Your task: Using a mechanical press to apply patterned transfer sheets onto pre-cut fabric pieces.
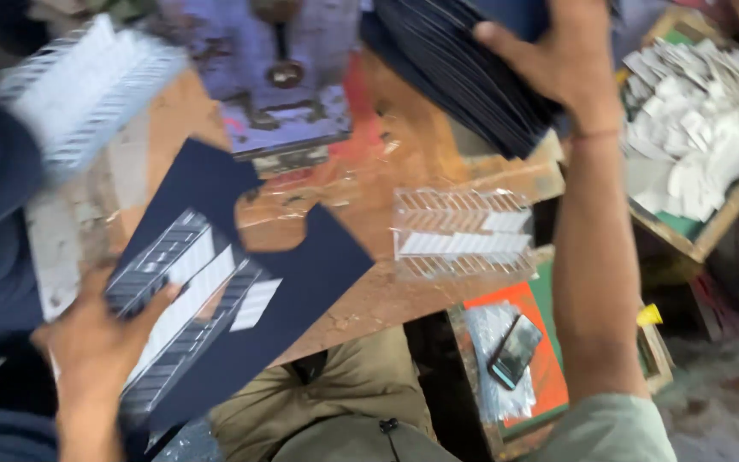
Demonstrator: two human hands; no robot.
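Note:
My left hand point(100, 338) grips a dark navy die-cut card point(301, 274) at the lower left, thumb pressed on its white and grey striped panel point(190, 299). The card lies tilted over the worn wooden bench point(404, 154). My right hand point(562, 60) is raised at the top right, closed on a thick fanned stack of dark navy cards point(455, 68). A clear plastic tray with a chevron pattern and white strips point(464, 233) rests on the bench between my two arms.
A grey metal press block point(280, 77) stands at the bench's back. A blurred white striped stack point(87, 85) sits top left. A wooden box of white paper offcuts point(694, 128) is at right. A phone point(515, 349) lies on an orange surface below.

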